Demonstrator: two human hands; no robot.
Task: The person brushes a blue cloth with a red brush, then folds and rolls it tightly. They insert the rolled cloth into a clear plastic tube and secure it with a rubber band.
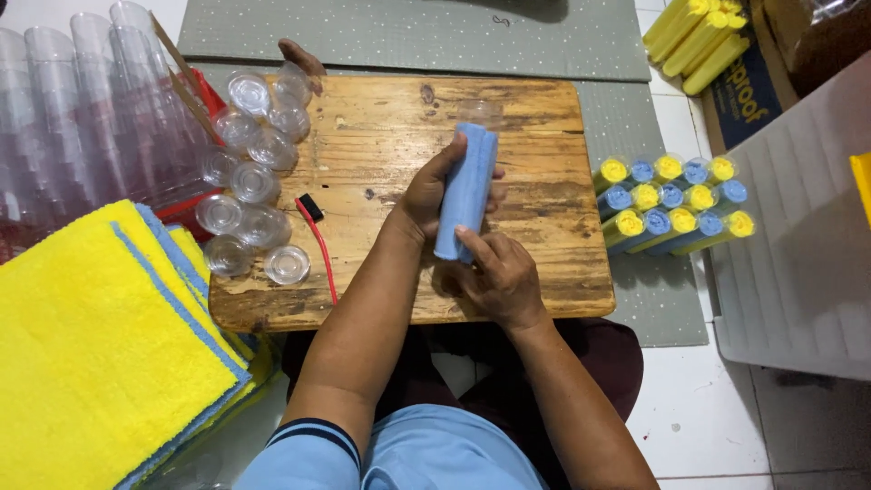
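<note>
A rolled blue cloth [466, 192] stands on end over the middle of the wooden board [381, 127], tilted slightly, its upper end pushed into a clear plastic cup [478, 113] that is hard to make out against the wood. The left hand [426, 195] wraps the roll from its left side, fingers curled round behind it and the thumb lying across the front. The right hand [501, 277] sits at the lower end of the roll, its fingers bunched together and the forefinger pressing on the bottom edge of the cloth.

On the board's left edge lies a cluster of small clear plastic cups [249, 181], some on their sides, some mouth up. Just right of that cluster a red cord with a black end [318, 240] trails down the board. Beyond the board's left edge stand tall stacks of clear cups [82, 100], and below them, off the board's lower left corner, a pile of flat yellow cloths with blue edging [91, 354].

Right of the board, on a grey mat [635, 290], lies a pile of finished rolls in yellow and blue [671, 204], their ends facing the camera. Farther off, past the board's upper right corner, more yellow rolls [699, 36] rest against a cardboard box [753, 91].
</note>
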